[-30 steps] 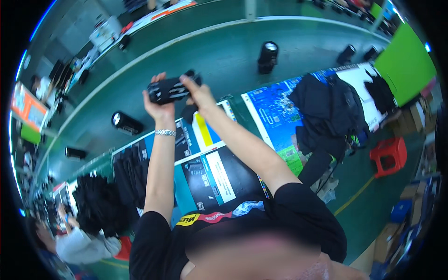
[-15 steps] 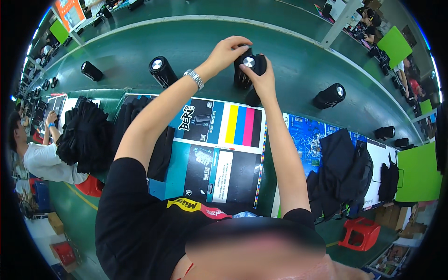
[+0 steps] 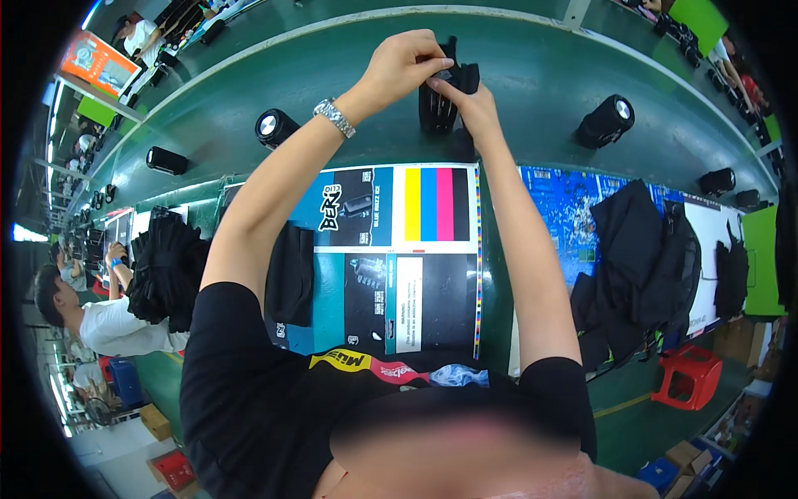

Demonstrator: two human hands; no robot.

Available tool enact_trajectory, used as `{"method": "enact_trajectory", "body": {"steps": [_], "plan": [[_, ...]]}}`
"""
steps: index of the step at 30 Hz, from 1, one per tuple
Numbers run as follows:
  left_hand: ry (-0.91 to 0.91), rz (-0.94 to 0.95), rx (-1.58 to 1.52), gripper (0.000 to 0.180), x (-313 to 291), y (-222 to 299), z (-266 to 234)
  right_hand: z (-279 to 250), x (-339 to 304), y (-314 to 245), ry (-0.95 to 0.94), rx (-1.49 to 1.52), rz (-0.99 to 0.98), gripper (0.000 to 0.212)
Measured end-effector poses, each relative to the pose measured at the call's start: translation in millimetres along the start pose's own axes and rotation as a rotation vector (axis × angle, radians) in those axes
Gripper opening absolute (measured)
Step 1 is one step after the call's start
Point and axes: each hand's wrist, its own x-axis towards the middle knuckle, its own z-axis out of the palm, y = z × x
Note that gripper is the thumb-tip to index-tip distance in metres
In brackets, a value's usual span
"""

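Observation:
Beyond the printed sheets, a black cylindrical speaker stands upright on the green surface inside a black cloth pouch [image 3: 438,115], whose fabric rises above it in loose peaks. My left hand [image 3: 409,62], with a silver watch on its wrist, pinches the pouch at the top left. My right hand [image 3: 474,104] is closed on the pouch's right side, thumb reaching over the top toward the left fingertips. The fabric and fingers hide the speaker's silver end. Another speaker [image 3: 276,127] with a silver disc end is left of my hands; one more speaker [image 3: 607,122] is to the right.
Printed sheets [image 3: 449,299] cover the near table. Folded black cloth [image 3: 291,279] and a heap of black pouches [image 3: 169,266] are at left, more black cloth [image 3: 623,249] at right. A person in white [image 3: 116,324] sits far left. A red stool [image 3: 688,378] stands lower right.
The pouch's fabric now rises higher around the speaker, and the silver end has gone out of sight. Both hands have closed in over its top. The whole view has shifted slightly.

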Motion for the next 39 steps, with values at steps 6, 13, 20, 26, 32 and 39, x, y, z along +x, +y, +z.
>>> {"method": "enact_trajectory", "body": {"steps": [6,13,20,26,32,39], "plan": [[0.123,-0.078,-0.035,0.016,-20.8,-11.0,-2.0,-4.3,-1.8,-6.3,-0.014,-0.213,-0.031,0.060],[0.259,-0.253,-0.314,0.029,-10.3,7.9,15.5,-112.6,12.0,5.0,-0.146,-0.741,0.099,0.036],[0.533,-0.737,-1.238,0.057,6.0,-33.3,94.7,-8.1,69.8,10.5,0.430,-0.041,0.149,0.025],[0.507,-0.564,-1.225,0.054,-17.7,-31.0,133.0,-23.9,41.6,67.0,0.303,0.511,0.098,0.020],[0.658,-0.634,-1.133,0.048,-12.2,-43.9,138.5,-41.9,61.9,79.1,0.392,0.149,0.025,0.036],[0.759,-0.502,-0.766,0.036,-32.4,11.4,77.6,-115.7,-21.3,-16.4,0.423,0.503,0.015,0.040]]}}
